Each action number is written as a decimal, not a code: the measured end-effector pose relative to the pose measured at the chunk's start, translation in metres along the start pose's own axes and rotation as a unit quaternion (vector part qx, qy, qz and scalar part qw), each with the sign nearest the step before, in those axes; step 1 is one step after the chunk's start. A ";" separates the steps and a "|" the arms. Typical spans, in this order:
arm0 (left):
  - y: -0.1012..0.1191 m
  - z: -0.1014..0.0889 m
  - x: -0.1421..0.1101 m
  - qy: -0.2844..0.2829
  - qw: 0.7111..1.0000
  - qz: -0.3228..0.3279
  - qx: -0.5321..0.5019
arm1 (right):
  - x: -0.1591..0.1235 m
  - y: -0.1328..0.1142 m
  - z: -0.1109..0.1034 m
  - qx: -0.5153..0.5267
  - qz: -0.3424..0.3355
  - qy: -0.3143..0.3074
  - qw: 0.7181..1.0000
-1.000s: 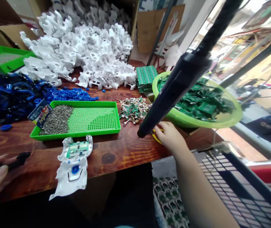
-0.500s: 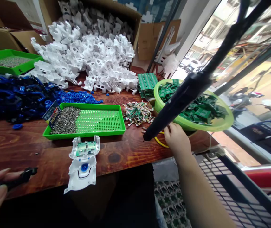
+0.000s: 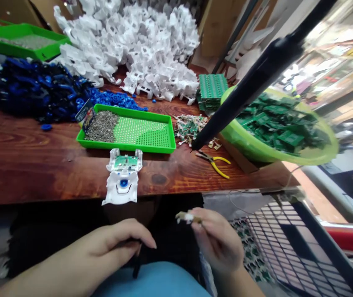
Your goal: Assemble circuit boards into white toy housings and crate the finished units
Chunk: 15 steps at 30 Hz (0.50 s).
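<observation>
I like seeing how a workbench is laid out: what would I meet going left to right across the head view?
Loose blue ring → white casing → small part in the right hand → pliers → green basin.

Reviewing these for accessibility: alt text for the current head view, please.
The right hand holds a small pale part; the left hand holds a partly hidden dark object. An open white casing, green tray and pliers rest on a wooden table.

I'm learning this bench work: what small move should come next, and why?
Probably bring the small tan board toward the black part: the right hand pinches the board, the left hand holds the black part, and the hands are still apart.
</observation>
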<state>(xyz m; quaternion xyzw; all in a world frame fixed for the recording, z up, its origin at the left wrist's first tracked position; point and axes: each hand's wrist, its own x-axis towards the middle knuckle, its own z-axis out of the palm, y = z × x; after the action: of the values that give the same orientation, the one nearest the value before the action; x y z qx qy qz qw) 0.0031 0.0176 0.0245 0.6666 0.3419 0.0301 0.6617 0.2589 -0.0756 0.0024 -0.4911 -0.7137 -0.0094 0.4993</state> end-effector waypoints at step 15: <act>-0.006 0.006 -0.003 -0.078 0.938 -0.089 -0.326 | 0.032 -0.010 0.041 0.026 -0.275 -0.095 0.956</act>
<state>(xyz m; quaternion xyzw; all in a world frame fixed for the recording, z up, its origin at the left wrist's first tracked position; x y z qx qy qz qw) 0.0012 0.0097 0.0200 0.3814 0.3187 0.0287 0.8673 0.2227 -0.0378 0.0096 -0.2612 -0.8654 -0.0814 0.4197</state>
